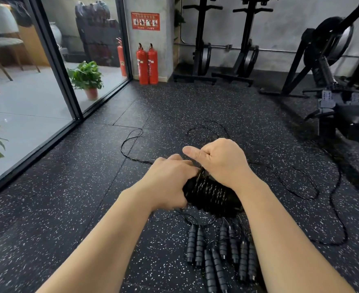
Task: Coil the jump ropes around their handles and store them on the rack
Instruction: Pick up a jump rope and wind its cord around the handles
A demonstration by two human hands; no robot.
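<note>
A thick black bundle of jump rope wound around handles (211, 196) hangs between both hands above the speckled floor. My left hand (170, 180) grips the bundle's left end, fingers curled round it. My right hand (221, 159) is curled over the top of the bundle with its thumb pointing left, pinching the thin rope. On the floor below lie several pairs of black ribbed handles (221, 254) side by side. Loose thin rope (130, 144) loops across the floor to the left and the right. No rack is in sight.
Two red fire extinguishers (147, 64) stand by the far pillar. A glass wall with a dark frame (56, 66) runs along the left, a potted plant (87, 79) behind it. Black gym machines (333, 66) stand at the back and right.
</note>
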